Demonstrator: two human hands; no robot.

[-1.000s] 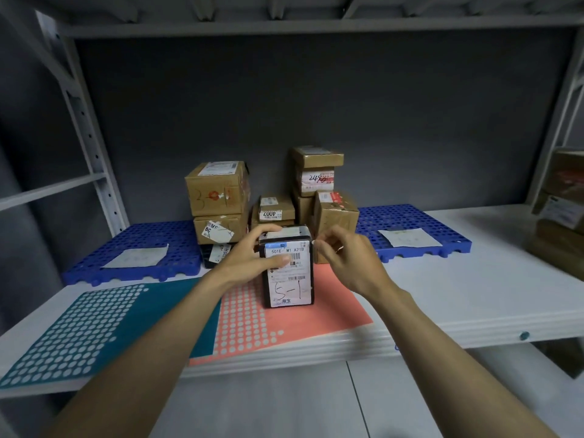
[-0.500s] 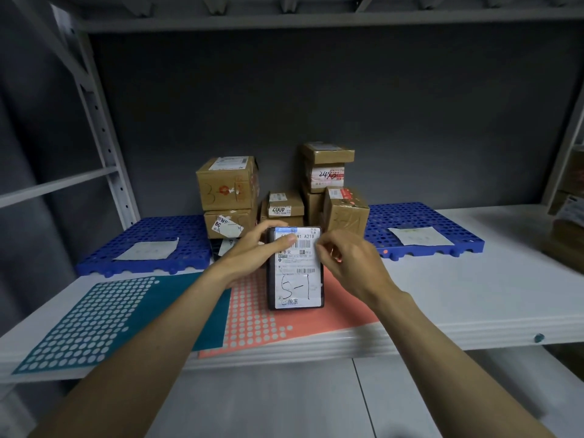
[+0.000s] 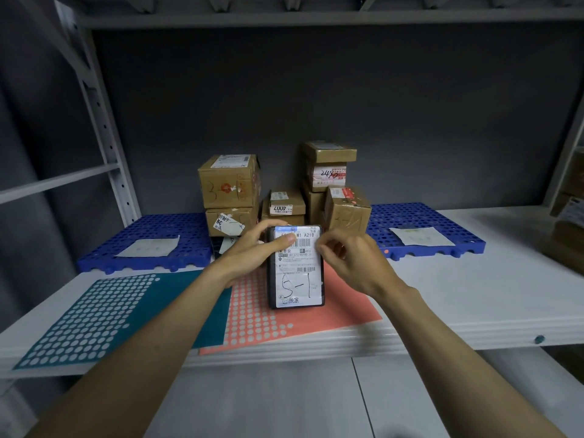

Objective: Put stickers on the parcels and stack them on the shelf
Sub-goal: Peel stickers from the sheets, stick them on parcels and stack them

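Left hand (image 3: pixel 252 251) gripping the upright black parcel (image 3: pixel 295 279) on the coral sticker sheet (image 3: pixel 344 308), right hand (image 3: pixel 350 263) pinching its upper right edge.

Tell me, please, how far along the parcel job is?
Done: several brown boxes already stand stacked at the back of the shelf. In hand: the left hand holds the black parcel upright on the pink sheet while the right hand works at its label. Left: stacking it.
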